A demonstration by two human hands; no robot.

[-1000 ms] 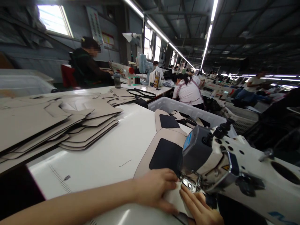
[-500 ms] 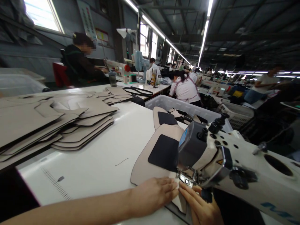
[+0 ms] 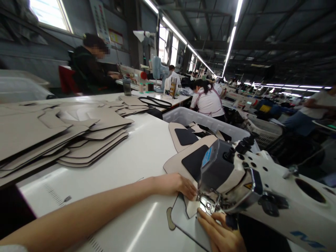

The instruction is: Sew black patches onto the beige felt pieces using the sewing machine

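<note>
A beige panel [image 3: 173, 164] with a black patch [image 3: 193, 162] lies partly under the head of a white sewing machine [image 3: 278, 196]. Its narrow end reaches the metal presser foot [image 3: 207, 204]. My left hand [image 3: 181, 185] rests on the panel just left of the foot, fingers bent downward and lying on the material. On the near side of the foot, my right hand [image 3: 222, 231] has its fingers stretched out on the machine bed, close to the panel's tip. The needle point is too small to make out, and part of the right hand's thumb side is hidden.
Stacked beige panels [image 3: 97, 147] cover the table's left side. Another patched panel [image 3: 174, 138] lies behind, beside a translucent plastic bin [image 3: 181, 113] holding more pieces. A black loop strap [image 3: 154, 101] lies at the back. Co-workers sit at machines beyond; one person stands far right.
The patched panel has turned and shifted away to the right. My left hand has moved farther up along it, uncovering the machine bed and a slot. My right hand has barely moved.
</note>
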